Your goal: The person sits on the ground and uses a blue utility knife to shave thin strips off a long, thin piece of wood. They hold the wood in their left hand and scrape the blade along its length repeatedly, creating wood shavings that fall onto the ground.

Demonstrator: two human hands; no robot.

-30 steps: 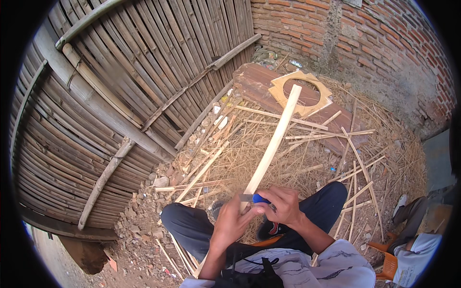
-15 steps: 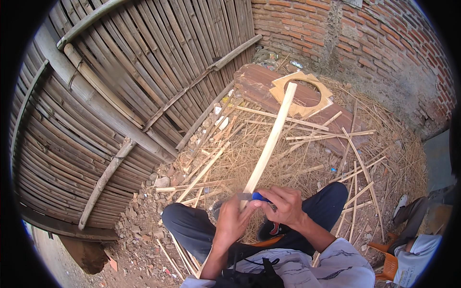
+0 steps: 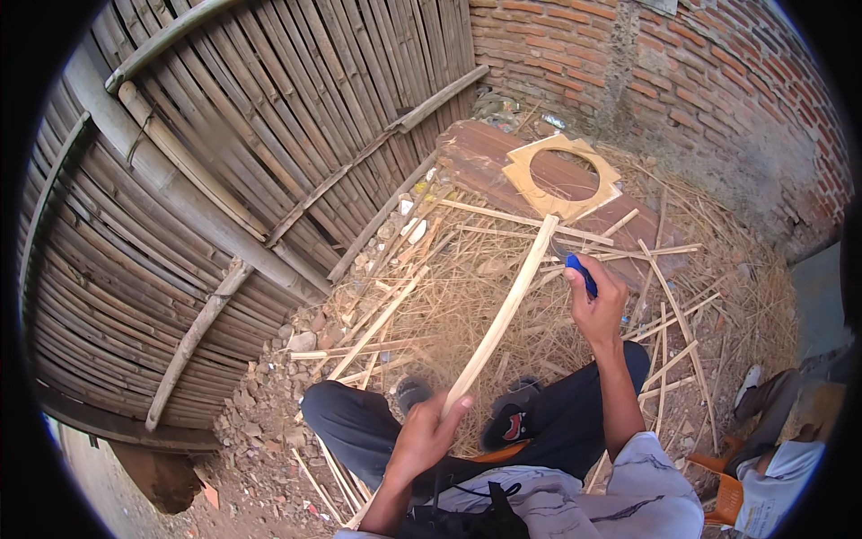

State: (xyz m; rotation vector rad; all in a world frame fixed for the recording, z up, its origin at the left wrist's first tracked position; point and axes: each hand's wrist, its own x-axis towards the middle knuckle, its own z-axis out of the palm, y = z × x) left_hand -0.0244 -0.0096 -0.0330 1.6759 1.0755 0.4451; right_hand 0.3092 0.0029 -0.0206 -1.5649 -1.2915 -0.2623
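My left hand [image 3: 426, 437] is closed round the lower end of a long pale wooden strip [image 3: 503, 321]. From that grip the strip slants up and away to the right, between my knees. Out ahead on the right, my right hand [image 3: 599, 301] is closed on a blue-handled knife [image 3: 582, 275]. Its thin blade is hard to make out here, close to the upper part of the strip. I cannot tell whether the blade touches the wood.
Loose wooden strips [image 3: 382, 322] and dry shavings litter the ground. A brown board [image 3: 476, 148] carries a wooden frame [image 3: 541, 199] with a round hole. Bamboo fencing [image 3: 296, 117] stands left, a brick wall [image 3: 575, 49] behind. Another person's leg [image 3: 765, 406] and an orange chair [image 3: 725, 497] are at right.
My right hand has moved up and away with the knife, from beside my left hand toward the strip's far end. My left hand and the strip have shifted down, nearer to me.
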